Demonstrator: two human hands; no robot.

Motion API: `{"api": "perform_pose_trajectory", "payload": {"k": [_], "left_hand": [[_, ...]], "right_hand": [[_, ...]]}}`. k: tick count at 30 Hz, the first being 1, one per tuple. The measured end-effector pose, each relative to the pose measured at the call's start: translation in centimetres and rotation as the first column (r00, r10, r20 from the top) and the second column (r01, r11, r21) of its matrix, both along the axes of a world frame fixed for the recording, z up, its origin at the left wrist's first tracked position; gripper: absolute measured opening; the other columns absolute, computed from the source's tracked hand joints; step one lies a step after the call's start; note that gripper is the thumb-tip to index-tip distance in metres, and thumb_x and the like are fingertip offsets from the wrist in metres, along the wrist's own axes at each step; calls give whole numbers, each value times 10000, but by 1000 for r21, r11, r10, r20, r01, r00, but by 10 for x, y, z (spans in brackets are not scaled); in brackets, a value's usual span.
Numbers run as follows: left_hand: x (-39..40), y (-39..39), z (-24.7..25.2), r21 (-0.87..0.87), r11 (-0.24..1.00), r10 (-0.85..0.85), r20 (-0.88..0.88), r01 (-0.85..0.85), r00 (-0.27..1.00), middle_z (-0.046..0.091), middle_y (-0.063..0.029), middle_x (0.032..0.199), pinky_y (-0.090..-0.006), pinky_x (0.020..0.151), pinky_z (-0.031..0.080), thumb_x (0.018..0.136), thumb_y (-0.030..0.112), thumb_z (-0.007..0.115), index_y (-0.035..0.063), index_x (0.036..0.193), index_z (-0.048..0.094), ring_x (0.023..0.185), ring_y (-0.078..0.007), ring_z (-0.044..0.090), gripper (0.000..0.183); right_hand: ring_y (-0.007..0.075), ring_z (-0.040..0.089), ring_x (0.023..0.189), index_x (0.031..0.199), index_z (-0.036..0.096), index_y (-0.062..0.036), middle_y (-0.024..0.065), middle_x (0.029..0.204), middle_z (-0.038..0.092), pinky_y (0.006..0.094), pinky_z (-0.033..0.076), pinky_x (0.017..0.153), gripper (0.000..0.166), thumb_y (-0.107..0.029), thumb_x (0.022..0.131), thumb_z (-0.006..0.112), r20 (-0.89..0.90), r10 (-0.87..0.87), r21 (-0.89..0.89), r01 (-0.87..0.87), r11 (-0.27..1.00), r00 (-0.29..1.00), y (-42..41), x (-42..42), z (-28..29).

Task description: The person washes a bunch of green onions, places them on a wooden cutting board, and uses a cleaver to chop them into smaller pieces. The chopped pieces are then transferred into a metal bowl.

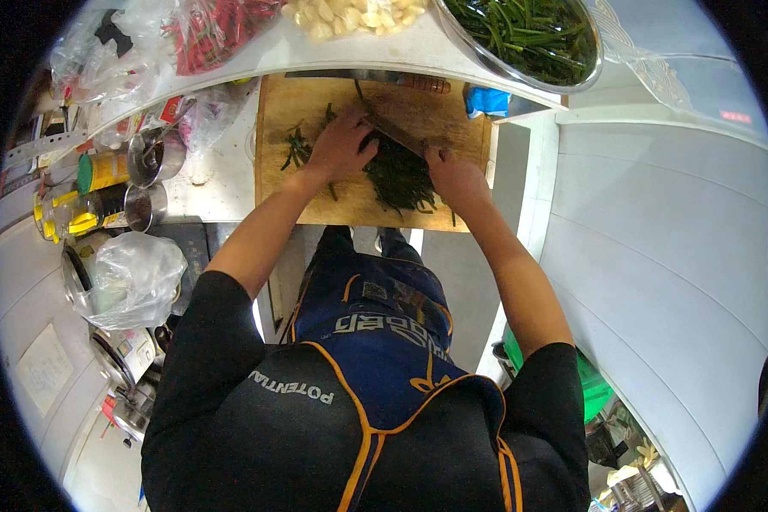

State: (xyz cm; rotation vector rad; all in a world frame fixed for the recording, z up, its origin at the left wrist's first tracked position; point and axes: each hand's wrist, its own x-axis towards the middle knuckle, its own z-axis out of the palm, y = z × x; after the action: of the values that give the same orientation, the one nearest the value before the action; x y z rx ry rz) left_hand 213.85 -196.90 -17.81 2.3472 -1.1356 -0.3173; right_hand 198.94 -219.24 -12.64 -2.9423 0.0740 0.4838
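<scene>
A wooden cutting board (pixel 278 192) lies before me. My right hand (pixel 457 179) is closed around a knife, whose blade (pixel 393 134) slants up and left across the board. My left hand (pixel 342 144) is by the far end of the blade, thumb apart from the fingers. Whether it grips anything is hidden. Chopped dark green leafy vegetable (pixel 400 176) is heaped between my hands, below the blade. A smaller bunch of green strips (pixel 297 148) lies left of my left hand. Some loose pieces are scattered near the board's front edge.
A second knife with a wooden handle (pixel 425 83) lies along the board's back edge, near a blue packet (pixel 488 102). On the shelf above are a metal bowl of greens (pixel 518 38), peeled garlic (pixel 352 16) and bagged red chillies (pixel 221 32). Metal pots (pixel 157 157) stand at left.
</scene>
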Motion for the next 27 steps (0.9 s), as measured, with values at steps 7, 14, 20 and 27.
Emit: {"api": "perform_pose_trajectory", "payload": {"k": [7, 14, 20, 27], "left_hand": [[31, -10, 4, -181, 980, 117, 194, -81, 974, 577, -156, 1327, -521, 1051, 444, 983, 320, 536, 101, 1265, 653, 1236, -381, 542, 377], [33, 10, 0, 182, 982, 51, 10, -52, 999, 601, -180, 1280, -528, 1035, 441, 969, 254, 567, 68, 1250, 625, 1210, -416, 532, 342], [6, 46, 25, -89, 947, 315, 92, -308, 945, 554, -230, 1367, -524, 1103, 383, 1019, 268, 518, 60, 1363, 574, 1286, -446, 476, 406], [-67, 38, -33, -24, 792, 609, -37, -610, 793, 336, -264, 1573, -540, 1190, 256, 1070, 312, 434, -45, 1503, 379, 1433, -457, 339, 564]], "right_hand": [[433, 702, 818, 1272, 531, -80, 207, 1130, 654, 545, 574, 670, 301, -205, 1003, 480, -58, -98, 11, 99, 995, 993, -15, 5, 17], [433, 708, 801, 1206, 540, -65, 199, 1054, 671, 538, 583, 648, 254, -139, 965, 506, -24, -130, -35, 130, 991, 991, -24, -13, 11], [449, 680, 802, 1182, 542, -47, 196, 1065, 654, 542, 567, 648, 229, -197, 1019, 485, -26, -122, 40, 123, 992, 992, -14, -35, 11], [485, 669, 836, 1185, 498, -22, 236, 1098, 630, 576, 554, 672, 233, -169, 1004, 493, 39, -590, 111, 583, 805, 807, 15, -126, 2]]}}
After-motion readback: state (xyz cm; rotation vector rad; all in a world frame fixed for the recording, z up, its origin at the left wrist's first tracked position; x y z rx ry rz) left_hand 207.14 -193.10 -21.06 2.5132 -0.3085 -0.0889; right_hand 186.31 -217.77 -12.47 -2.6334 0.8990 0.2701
